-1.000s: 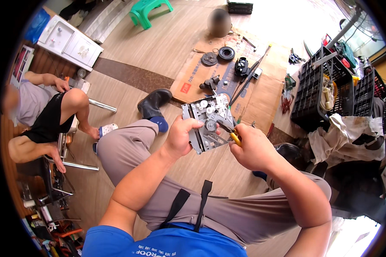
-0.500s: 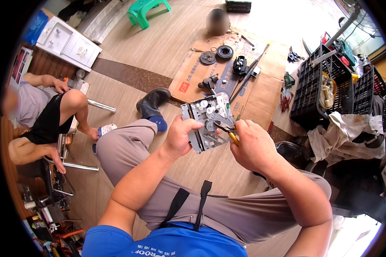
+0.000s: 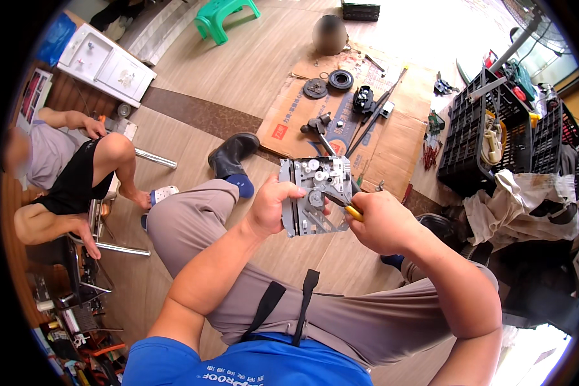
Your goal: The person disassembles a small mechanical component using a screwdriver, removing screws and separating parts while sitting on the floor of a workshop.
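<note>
Between my knees I hold a grey metal mechanism (image 3: 314,174) with white gears, its face turned up. My left hand (image 3: 270,206) grips its left side, thumb over the edge. My right hand (image 3: 379,219) is closed on yellow-handled pliers (image 3: 354,212), their dark jaws over the mechanism's right middle, near a round silver gear. Whether the jaws grip anything is too small to tell.
A cardboard sheet (image 3: 283,116) ahead holds dark parts, rods and a black ring (image 3: 341,79). Black crates (image 3: 460,148) stand right. Another person (image 3: 58,148) sits left. A green stool (image 3: 228,14) and white cabinet (image 3: 106,67) are farther back.
The mechanism has rotated slightly, now sitting squarer and a little lower and to the right, with both hands moving along with it. The pliers remain at its right middle.
</note>
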A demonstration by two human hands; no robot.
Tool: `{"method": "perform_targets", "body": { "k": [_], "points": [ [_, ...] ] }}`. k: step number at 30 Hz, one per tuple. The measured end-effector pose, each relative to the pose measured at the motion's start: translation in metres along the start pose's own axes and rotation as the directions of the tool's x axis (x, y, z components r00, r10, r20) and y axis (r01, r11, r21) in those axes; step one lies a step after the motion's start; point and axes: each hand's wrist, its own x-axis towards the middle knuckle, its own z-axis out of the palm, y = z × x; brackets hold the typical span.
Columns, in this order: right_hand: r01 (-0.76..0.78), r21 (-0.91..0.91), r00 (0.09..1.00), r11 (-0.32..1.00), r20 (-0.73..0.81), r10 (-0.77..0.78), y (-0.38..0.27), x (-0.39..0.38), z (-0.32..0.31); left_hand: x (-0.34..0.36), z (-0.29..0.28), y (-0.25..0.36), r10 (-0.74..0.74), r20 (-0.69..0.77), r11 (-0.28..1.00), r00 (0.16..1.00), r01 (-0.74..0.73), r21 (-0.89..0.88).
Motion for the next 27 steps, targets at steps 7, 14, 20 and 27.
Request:
{"method": "perform_targets", "body": {
  "k": [7, 14, 20, 27],
  "points": [
    [0.054, -0.009, 0.995, 0.999, -0.079, -0.054, 0.009, 0.005, 0.001, 0.007, -0.003, -0.004, 0.016, 0.003, 0.998, 1.0, -0.016, 0.06],
    [0.022, -0.074, 0.981, 0.997, -0.188, -0.036, 0.007, 0.0, 0.014, 0.007, 0.006, -0.002, 0.087, -0.026, 0.996, 0.996, -0.087, 0.027],
    [0.02, -0.096, 0.975, 0.995, -0.217, -0.04, 0.006, -0.001, 0.015, 0.005, 0.007, -0.002, 0.1, -0.036, 0.994, 0.994, -0.099, 0.039],
    [0.028, -0.102, 0.976, 0.994, -0.21, -0.049, 0.003, -0.002, 0.014, 0.005, 0.01, -0.003, 0.132, -0.053, 0.99, 0.99, -0.13, 0.052]
  ]
}}
